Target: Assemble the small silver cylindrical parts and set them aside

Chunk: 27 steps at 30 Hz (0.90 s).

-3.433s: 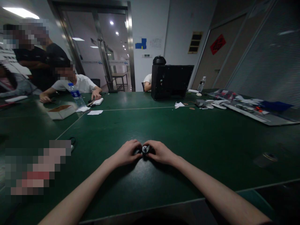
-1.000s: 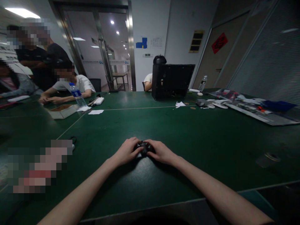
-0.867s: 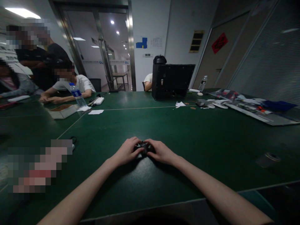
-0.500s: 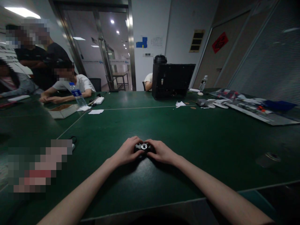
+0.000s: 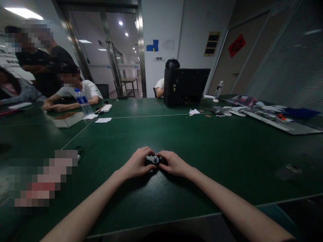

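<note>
A small black part with a round silver centre (image 5: pixel 155 160) sits between both my hands, just above the green table (image 5: pixel 202 148). My left hand (image 5: pixel 137 163) curls round its left side, fingers closed on it. From the other side my right hand (image 5: pixel 173 163) grips it the same way. The two hands nearly touch over the part, and most of its body is hidden by my fingers. Both forearms reach in from the near table edge.
A black box-shaped machine (image 5: pixel 185 86) stands at the far middle. A water bottle (image 5: pixel 82 101), an open cardboard box (image 5: pixel 68 119) and papers (image 5: pixel 103 120) lie far left beside seated people. Trays and clutter (image 5: pixel 267 116) line the far right. A small flat disc (image 5: pixel 292 167) lies right.
The part has turned in my fingers: its silver round face shows again towards me, after being hidden a second ago. My hands have stayed in the same spot on the table.
</note>
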### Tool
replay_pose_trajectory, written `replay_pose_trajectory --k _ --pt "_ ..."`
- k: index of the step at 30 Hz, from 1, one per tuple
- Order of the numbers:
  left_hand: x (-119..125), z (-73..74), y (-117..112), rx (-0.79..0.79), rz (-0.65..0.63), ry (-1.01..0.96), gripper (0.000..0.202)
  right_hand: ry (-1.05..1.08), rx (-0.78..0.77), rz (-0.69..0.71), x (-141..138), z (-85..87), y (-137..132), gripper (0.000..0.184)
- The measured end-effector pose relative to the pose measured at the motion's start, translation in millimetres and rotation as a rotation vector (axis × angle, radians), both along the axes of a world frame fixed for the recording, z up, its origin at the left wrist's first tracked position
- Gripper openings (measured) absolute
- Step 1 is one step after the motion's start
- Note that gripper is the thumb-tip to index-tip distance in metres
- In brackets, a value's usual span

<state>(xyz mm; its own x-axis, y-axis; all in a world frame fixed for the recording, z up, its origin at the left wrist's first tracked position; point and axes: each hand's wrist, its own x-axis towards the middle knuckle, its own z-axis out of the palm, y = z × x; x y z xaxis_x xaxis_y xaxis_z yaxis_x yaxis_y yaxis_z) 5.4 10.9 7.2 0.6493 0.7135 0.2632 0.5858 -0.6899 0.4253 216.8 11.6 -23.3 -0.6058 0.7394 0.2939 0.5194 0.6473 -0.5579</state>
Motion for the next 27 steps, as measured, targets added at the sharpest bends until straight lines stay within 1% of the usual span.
replay_pose_trajectory --k 4,9,17,22,27 --pt "0.3 0.8 0.2 -0.007 0.02 0.012 0.024 -0.008 -0.005 0.001 -0.3 1.9 -0.7 0.027" --pt "0.2 1.6 -1.3 -0.011 0.011 0.006 0.021 0.0 -0.007 0.003 0.1 2.9 -1.4 0.029" --pt "2.0 7.9 -4.6 -0.024 -0.008 0.005 0.022 -0.009 -0.015 0.007 0.6 2.4 -0.4 0.028" --pt "0.8 3.6 -3.4 -0.003 -0.022 -0.006 0.024 -0.019 0.01 -0.001 -0.3 1.9 -0.7 0.025" --pt "0.0 -0.2 -1.2 -0.011 0.035 -0.001 0.029 -0.015 0.003 -0.013 -0.1 0.3 -0.3 0.024"
